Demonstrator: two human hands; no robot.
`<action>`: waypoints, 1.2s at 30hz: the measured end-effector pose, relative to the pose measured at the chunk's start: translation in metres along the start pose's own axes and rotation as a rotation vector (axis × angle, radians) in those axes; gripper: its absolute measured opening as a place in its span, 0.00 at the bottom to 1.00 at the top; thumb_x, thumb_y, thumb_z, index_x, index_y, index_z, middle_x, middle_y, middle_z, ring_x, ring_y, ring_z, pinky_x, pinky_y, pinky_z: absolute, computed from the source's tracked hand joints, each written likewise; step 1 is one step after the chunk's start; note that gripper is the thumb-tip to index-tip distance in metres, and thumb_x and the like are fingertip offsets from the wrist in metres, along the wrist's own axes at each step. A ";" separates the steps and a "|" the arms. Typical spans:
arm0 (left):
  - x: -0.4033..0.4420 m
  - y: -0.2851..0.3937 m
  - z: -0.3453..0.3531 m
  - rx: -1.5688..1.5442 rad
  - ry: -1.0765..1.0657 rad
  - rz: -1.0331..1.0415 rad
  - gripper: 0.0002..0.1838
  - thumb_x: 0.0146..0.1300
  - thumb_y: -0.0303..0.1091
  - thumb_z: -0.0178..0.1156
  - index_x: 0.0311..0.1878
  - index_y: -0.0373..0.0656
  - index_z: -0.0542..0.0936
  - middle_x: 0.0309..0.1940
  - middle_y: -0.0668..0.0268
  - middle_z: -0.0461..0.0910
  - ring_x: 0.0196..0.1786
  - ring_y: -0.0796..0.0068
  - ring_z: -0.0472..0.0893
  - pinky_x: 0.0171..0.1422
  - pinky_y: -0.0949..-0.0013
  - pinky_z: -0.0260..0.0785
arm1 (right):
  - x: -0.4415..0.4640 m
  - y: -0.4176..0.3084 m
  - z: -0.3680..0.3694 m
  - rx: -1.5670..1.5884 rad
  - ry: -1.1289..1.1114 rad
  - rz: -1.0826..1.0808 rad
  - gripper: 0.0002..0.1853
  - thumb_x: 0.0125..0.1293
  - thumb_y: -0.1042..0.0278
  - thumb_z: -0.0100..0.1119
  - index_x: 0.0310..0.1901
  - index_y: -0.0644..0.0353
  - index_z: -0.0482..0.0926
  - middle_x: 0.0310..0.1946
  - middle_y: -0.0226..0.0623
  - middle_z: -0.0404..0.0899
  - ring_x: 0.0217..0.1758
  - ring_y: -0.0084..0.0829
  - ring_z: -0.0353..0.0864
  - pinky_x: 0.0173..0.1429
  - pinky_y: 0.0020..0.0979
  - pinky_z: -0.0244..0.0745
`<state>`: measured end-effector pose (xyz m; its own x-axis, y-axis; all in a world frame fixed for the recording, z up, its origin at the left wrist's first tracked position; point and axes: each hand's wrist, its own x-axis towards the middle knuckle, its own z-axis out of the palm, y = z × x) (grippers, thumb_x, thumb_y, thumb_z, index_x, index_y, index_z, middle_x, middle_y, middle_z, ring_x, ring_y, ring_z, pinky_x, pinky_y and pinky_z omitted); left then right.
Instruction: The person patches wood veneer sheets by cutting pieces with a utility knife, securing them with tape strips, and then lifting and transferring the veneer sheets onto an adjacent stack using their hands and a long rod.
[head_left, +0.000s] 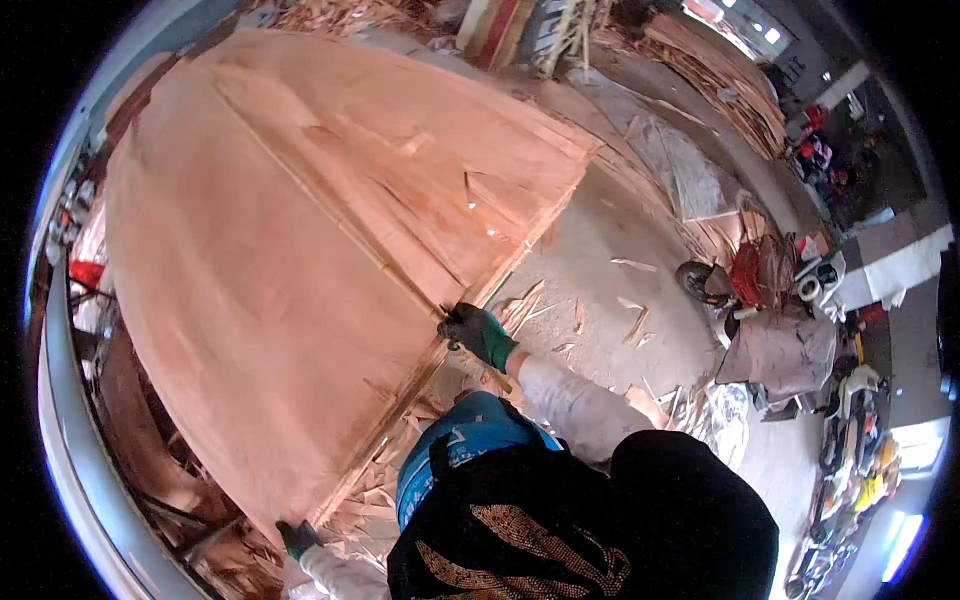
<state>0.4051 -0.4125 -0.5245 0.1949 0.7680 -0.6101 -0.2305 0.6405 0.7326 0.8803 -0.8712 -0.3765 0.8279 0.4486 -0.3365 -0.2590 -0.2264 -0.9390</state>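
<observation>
A broad reddish-brown wood veneer sheet (250, 290) lies on top of a stack in front of me, a long seam beside it. My right hand (480, 335), in a dark and green glove, grips the near edge of this sheet close to the seam, fingers curled over the edge. At the sheet's lower left corner, my left hand (297, 538), gloved the same way, is closed on the edge; its thumb is hidden. To the right of the seam lies another veneer sheet (400, 170), with a torn, layered surface.
Veneer scraps (635, 320) litter the concrete floor (590, 260) to the right. Further off stand a veneer stack (720, 85) and a covered motorbike (775, 345). A metal frame (75, 460) runs along the left, with torn veneer beneath it.
</observation>
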 end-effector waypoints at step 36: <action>-0.319 -0.156 0.530 0.554 -0.737 0.410 0.20 0.67 0.23 0.54 0.62 0.34 0.70 0.58 0.56 0.76 0.54 0.63 0.80 0.55 0.63 0.76 | 0.064 -0.037 -0.246 1.069 -0.059 0.149 0.20 0.72 0.60 0.47 0.63 0.57 0.70 0.38 0.25 0.79 0.25 0.15 0.71 0.21 0.17 0.64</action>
<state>0.8847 -0.7589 -0.2842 0.7839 0.6159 -0.0785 0.0271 0.0925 0.9953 1.0655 -1.0462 -0.3459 0.7339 0.5268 -0.4287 -0.6792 0.5762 -0.4547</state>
